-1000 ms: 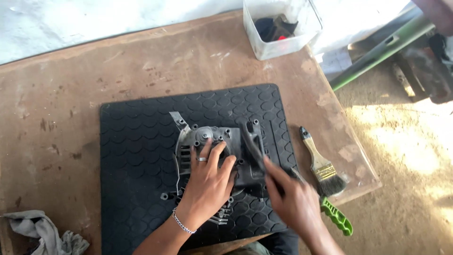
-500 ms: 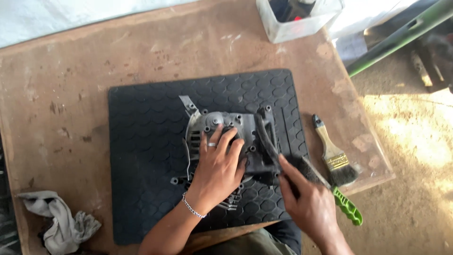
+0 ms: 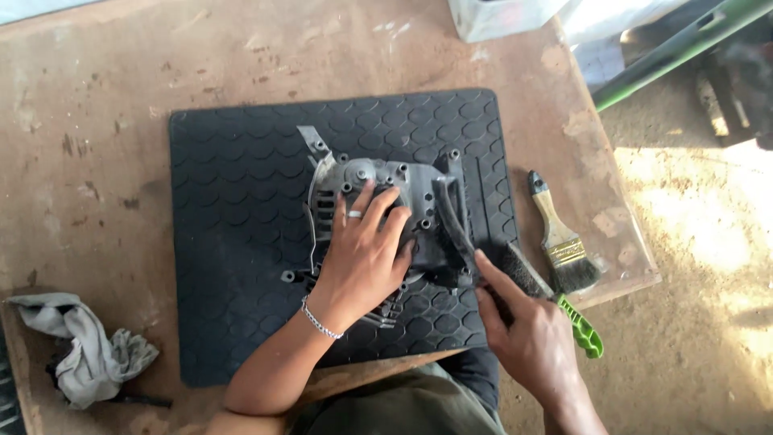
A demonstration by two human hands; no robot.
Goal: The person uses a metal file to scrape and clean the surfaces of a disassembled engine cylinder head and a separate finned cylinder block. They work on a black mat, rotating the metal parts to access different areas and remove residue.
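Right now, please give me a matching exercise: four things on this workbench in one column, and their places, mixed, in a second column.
Things:
1. paintbrush
2. grey rag
3. metal engine housing
4. green-handled wire brush

Places:
A. under the left hand, on the black rubber mat
B. held in the right hand
C. bare table, right of the mat
D. table's near left corner

Pairs: 1-C, 2-D, 3-A, 4-B

On the brown wooden bench (image 3: 121,80) there is one black rubber mat (image 3: 233,242), one grey metal engine housing (image 3: 386,209), two brushes, one grey crumpled rag (image 3: 80,346) and one white plastic box (image 3: 499,16).
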